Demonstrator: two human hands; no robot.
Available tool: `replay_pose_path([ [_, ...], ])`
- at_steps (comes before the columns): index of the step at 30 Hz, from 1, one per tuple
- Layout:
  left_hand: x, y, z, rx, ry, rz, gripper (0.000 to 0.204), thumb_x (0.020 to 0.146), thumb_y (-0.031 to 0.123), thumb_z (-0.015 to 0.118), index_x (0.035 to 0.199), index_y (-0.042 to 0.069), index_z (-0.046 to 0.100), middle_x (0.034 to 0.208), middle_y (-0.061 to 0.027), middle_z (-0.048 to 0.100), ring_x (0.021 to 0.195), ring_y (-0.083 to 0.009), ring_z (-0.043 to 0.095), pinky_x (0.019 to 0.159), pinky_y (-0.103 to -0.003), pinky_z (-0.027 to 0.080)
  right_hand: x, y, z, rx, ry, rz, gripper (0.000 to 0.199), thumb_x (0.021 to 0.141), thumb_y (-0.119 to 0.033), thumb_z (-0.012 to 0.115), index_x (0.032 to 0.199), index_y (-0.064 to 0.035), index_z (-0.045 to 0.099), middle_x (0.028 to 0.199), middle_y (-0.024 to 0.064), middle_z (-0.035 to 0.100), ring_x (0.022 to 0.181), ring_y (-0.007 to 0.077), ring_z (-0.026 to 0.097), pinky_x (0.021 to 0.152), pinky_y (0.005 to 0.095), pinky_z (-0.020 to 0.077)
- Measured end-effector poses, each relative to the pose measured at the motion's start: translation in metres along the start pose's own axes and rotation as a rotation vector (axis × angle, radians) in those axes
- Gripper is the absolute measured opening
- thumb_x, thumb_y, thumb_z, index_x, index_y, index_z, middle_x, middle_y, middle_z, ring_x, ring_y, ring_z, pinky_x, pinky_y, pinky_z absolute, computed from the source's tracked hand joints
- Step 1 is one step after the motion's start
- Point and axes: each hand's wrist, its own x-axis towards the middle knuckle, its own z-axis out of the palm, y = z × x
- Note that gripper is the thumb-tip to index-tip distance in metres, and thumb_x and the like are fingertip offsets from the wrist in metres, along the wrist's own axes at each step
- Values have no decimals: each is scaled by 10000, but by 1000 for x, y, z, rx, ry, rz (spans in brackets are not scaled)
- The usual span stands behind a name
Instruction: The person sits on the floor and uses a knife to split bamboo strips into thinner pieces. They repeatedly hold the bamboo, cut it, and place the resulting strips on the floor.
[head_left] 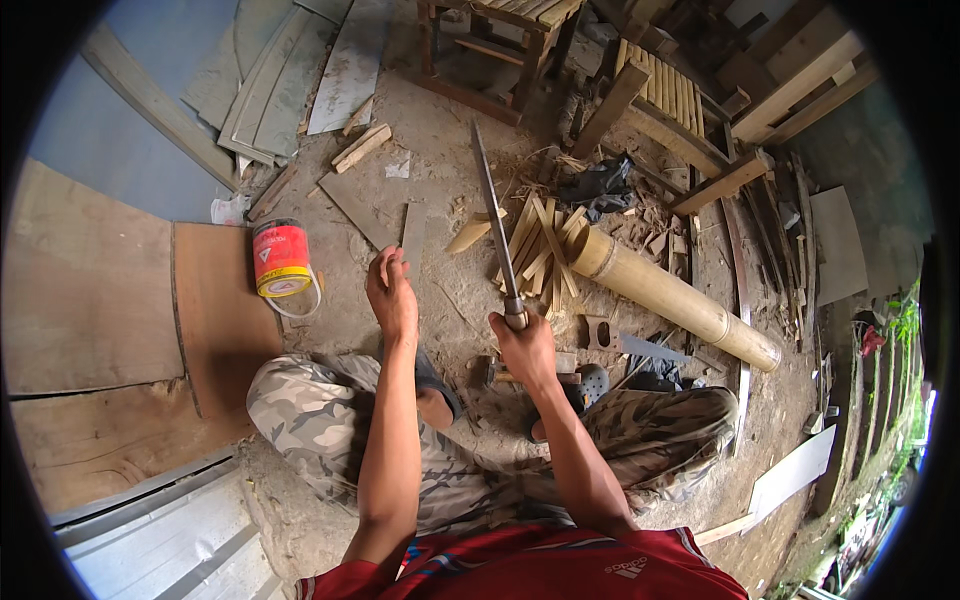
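My right hand is closed around the handle of a long machete. Its narrow blade points away from me and tapers to a tip. To its left, my left hand is raised over the floor with its fingers loosely bent and nothing visible in them. Thin split bamboo strips lie in a pile just right of the blade. One end of a thick bamboo pole lies against that pile. A handsaw rests on the ground right of my right hand.
A red and yellow paint can stands at the left by plywood sheets. A bamboo-topped stool and a slatted bench stand at the back. Short wood pieces lie ahead. My crossed legs border the work area.
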Motion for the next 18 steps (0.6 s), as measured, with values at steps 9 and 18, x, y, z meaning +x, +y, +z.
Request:
replay_pose_path([
  [9, -8, -11, 10, 21, -31, -2, 517, 1009, 396, 471, 1374, 32, 485, 1367, -160, 539, 1246, -312, 530, 1042, -452, 407, 37, 57, 33, -189, -94, 58, 339, 858, -273, 619, 982, 38, 673, 882, 328, 660, 895, 476, 656, 784, 501, 526],
  [18, -5, 3, 12, -17, 13, 0, 480, 1006, 357, 466, 1361, 34, 492, 1365, -151, 545, 1253, -308, 522, 1039, -445, 397, 4, 71, 29, 1, 32, 6, 332, 856, -298, 638, 928, 25, 666, 753, 271, 654, 763, 443, 660, 706, 479, 507],
])
